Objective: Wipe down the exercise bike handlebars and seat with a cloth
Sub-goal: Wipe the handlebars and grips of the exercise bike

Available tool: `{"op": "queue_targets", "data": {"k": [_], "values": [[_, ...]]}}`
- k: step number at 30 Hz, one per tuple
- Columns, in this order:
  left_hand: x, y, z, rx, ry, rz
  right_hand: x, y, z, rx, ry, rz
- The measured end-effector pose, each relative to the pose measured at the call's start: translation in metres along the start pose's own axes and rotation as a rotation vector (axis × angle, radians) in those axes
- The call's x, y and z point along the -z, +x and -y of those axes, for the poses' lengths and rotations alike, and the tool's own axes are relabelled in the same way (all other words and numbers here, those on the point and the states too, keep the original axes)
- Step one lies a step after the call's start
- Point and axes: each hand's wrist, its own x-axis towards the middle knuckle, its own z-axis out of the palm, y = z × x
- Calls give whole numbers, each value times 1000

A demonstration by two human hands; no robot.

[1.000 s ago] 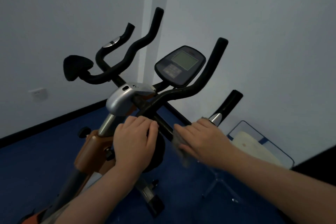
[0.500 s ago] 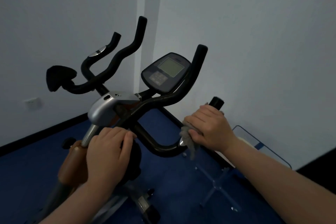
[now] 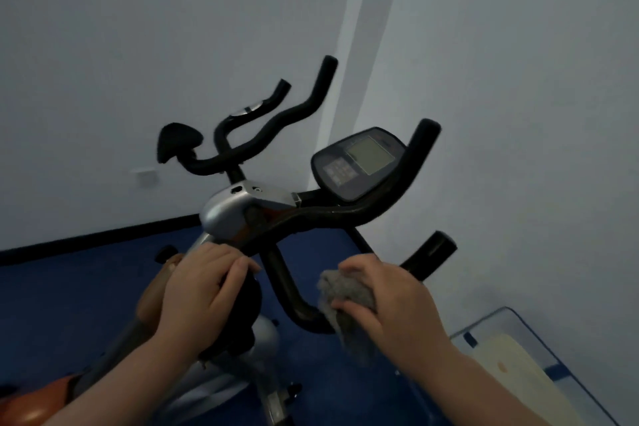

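The exercise bike's black handlebars [image 3: 349, 213] branch from a silver stem cover [image 3: 235, 209], with a console [image 3: 359, 164] above them. My right hand [image 3: 387, 304] grips a grey cloth [image 3: 340, 294] wrapped round the lower right handlebar, just below its free end [image 3: 432, 254]. My left hand [image 3: 204, 290] rests curled over a dark round part under the stem. The seat is out of view.
White walls meet in a corner behind the bike. Blue floor runs below with a black skirting [image 3: 86, 242]. A clear panel with a pale board [image 3: 518, 367] leans at the lower right. An orange frame part [image 3: 31, 405] shows bottom left.
My right hand with the cloth has slid back down the lower right bar from its tip, baring the black end. My left hand stays on the part below the stem.
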Motion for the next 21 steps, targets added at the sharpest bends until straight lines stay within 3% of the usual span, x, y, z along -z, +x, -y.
{"op": "queue_targets", "data": {"k": [2, 6, 9, 12, 14, 18, 21], "values": [[-2, -2, 4, 83, 13, -66, -3, 6, 2, -75, -3, -17], [-6, -7, 14, 439, 58, -136, -6, 34, 4, -1, -16, 142], [-6, -8, 13, 425, 91, -129, -7, 60, 8, -10, 175, 179], [-4, -7, 9, 441, 69, -123, -17, 89, 22, 98, 285, 6], [-3, -8, 6, 454, 46, -121, -36, 102, 37, 246, 213, -1], [-1, -11, 4, 457, -10, -109, -69, 107, 49, 434, -73, 260], [1, -10, 3, 444, -19, -100, -57, 114, 27, 426, -120, 220]]}}
